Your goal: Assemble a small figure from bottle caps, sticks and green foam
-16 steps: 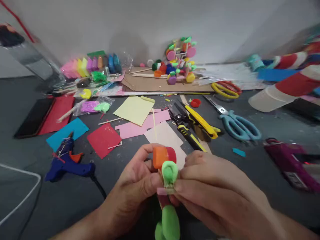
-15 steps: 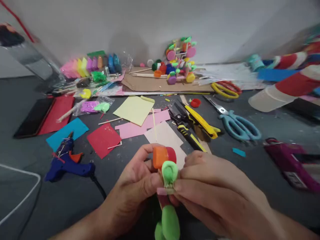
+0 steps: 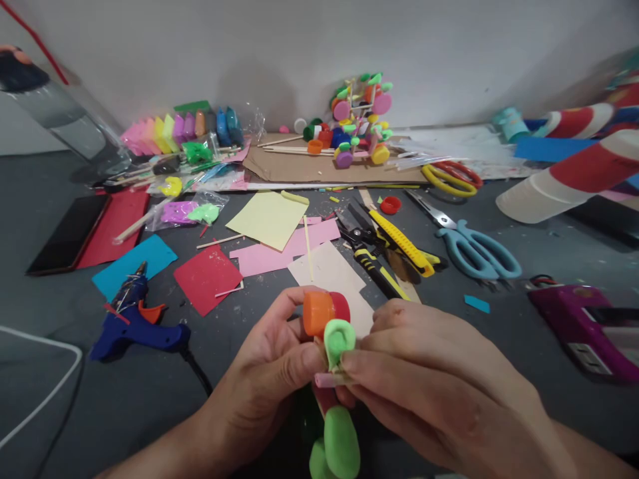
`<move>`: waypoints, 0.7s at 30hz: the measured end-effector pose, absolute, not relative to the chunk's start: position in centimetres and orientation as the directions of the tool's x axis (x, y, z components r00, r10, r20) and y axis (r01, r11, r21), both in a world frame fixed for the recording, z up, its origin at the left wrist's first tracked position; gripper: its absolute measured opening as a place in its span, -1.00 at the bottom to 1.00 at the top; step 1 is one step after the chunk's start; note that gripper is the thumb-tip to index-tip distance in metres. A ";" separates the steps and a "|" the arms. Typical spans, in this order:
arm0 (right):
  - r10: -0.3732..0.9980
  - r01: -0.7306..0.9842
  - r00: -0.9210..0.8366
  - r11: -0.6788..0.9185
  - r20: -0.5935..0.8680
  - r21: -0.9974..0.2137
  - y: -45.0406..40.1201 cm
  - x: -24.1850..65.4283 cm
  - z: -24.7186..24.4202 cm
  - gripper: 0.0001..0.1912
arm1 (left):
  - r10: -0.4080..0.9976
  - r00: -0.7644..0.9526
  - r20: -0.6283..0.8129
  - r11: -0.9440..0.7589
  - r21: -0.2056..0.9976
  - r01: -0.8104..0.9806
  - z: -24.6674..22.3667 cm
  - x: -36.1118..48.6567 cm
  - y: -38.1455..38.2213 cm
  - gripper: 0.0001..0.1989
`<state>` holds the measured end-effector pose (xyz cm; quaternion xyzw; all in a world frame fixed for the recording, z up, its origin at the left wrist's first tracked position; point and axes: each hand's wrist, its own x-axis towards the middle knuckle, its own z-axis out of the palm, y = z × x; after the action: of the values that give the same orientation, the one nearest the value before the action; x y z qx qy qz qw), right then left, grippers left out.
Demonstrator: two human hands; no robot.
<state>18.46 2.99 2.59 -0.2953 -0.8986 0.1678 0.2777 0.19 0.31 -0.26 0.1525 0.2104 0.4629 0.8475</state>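
At the bottom centre, a small craft figure (image 3: 327,399) made of bottle caps, clay and a pink paper roll is held between both hands. My left hand (image 3: 277,359) grips it from the left, thumb against its middle. An orange cap (image 3: 318,313) and a red cap (image 3: 340,307) sit at its top. My right hand (image 3: 439,372) pinches near the light green clay piece (image 3: 339,340) and the pink roll (image 3: 327,380). Green clay ovals (image 3: 342,440) hang at the lower end. The right fingertips partly hide the joint.
A blue glue gun (image 3: 137,319) lies left, beside a red paper square (image 3: 207,276). Pliers (image 3: 379,273), a yellow cutter (image 3: 402,241) and blue scissors (image 3: 476,249) lie beyond my hands. A magenta tool (image 3: 584,326) lies right. A colourful cap model (image 3: 362,120) stands behind.
The right thumb or fingertip has shifted slightly at the light green clay and pink roll. The orange and red caps have moved a little left. Both hands keep their hold.
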 end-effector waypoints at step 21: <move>0.587 0.480 -0.738 0.803 0.331 -0.353 2.6 19.3 2.1 -0.78 | 0.851 0.480 -0.215 0.522 0.450 -0.724 -0.3 0.2 0.2 -0.68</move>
<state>19.26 2.61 2.10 -0.2888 -0.9241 0.1231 0.2177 0.21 0.24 -0.25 0.1508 0.2097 0.4649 0.8469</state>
